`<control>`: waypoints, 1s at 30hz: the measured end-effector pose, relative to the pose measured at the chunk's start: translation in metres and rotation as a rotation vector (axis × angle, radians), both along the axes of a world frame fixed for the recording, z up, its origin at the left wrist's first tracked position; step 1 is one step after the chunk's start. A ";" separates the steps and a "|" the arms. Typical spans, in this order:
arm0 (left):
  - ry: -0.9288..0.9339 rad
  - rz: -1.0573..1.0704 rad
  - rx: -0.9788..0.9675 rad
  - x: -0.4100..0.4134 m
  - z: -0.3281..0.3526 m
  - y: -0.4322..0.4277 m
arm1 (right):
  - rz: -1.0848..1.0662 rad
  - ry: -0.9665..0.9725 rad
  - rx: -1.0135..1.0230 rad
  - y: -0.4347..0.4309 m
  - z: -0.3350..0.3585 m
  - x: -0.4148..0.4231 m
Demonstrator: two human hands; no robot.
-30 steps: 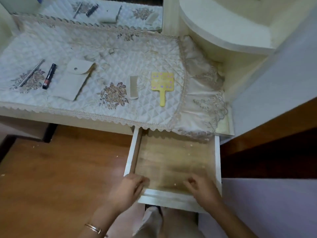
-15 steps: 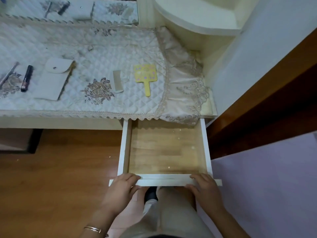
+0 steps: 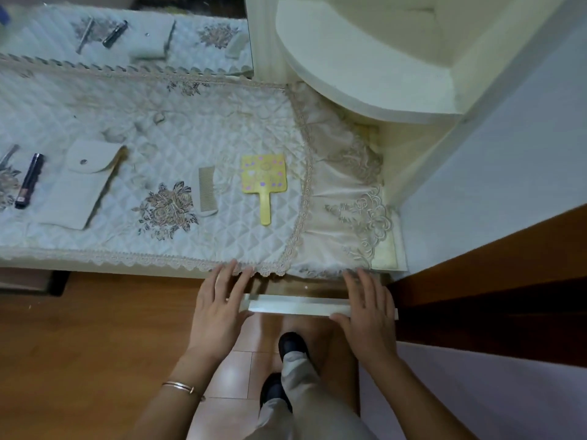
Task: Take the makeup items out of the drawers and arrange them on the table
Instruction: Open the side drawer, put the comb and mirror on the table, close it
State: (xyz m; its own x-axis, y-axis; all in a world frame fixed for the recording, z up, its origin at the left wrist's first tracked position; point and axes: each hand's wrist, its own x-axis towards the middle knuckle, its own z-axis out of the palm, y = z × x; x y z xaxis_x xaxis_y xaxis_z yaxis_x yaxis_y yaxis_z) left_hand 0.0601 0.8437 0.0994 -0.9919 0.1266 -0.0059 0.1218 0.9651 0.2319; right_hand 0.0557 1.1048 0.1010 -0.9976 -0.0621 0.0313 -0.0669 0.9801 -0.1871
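The white drawer [image 3: 295,306] under the table's right end is pushed almost fully in, only its front strip showing. My left hand [image 3: 219,309] lies flat with straight fingers on the drawer's left end. My right hand [image 3: 368,309] presses flat on its right end. On the quilted table cover [image 3: 178,131] lie a yellow hand mirror [image 3: 263,182], a pale comb [image 3: 207,190], a white snap pouch [image 3: 79,182], a black tube [image 3: 29,181] and a metal tool [image 3: 8,154] at the left edge.
A mirror [image 3: 152,33] at the back reflects the items. A curved cream shelf [image 3: 365,68] overhangs the table's right end, beside a white wall and a dark wooden panel [image 3: 492,281]. Wooden floor and my legs lie below the drawer.
The drawer, open and empty a second ago, has slid in under the table. Both hands went from curling over its front edge to pressing flat against it.
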 end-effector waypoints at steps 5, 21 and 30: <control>0.045 0.035 -0.019 -0.043 -0.003 0.006 | 0.079 0.118 0.068 -0.007 -0.004 -0.043; -0.004 0.054 0.015 -0.042 0.004 0.008 | 0.104 0.031 0.053 -0.003 -0.003 -0.061; -0.461 0.504 0.560 0.102 0.005 -0.038 | 0.091 -0.241 -0.084 -0.030 0.015 0.025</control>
